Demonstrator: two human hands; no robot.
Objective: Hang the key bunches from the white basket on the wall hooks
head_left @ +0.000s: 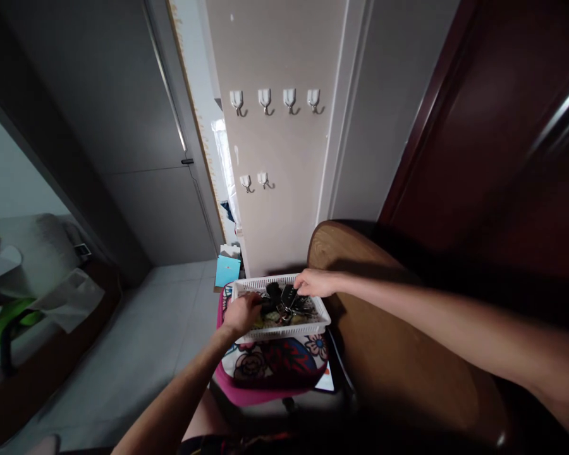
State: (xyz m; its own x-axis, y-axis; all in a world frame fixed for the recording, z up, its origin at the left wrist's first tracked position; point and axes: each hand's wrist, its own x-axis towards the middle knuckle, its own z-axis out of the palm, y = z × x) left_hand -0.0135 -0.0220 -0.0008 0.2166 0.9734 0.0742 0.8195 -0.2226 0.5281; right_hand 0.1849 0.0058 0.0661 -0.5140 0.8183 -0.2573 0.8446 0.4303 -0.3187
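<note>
- In the white basket [284,331], the bunch of keys [284,307] lies at the centre.
- The right hand [313,282], at its 2 o'clock, pinches it.
- The left hand [241,313] is at 9 o'clock; I cannot tell its grip.
- Probably light, hard and floppy: take it by the ring.

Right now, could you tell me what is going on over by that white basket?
A person has both hands in a white basket that sits on a pink flowered cushion. The left hand rests on the dark jumble inside, and the right hand reaches in from the far rim toward what look like keys. Whether either hand has a firm grip is unclear. The six wall hooks above hang bare.
</note>
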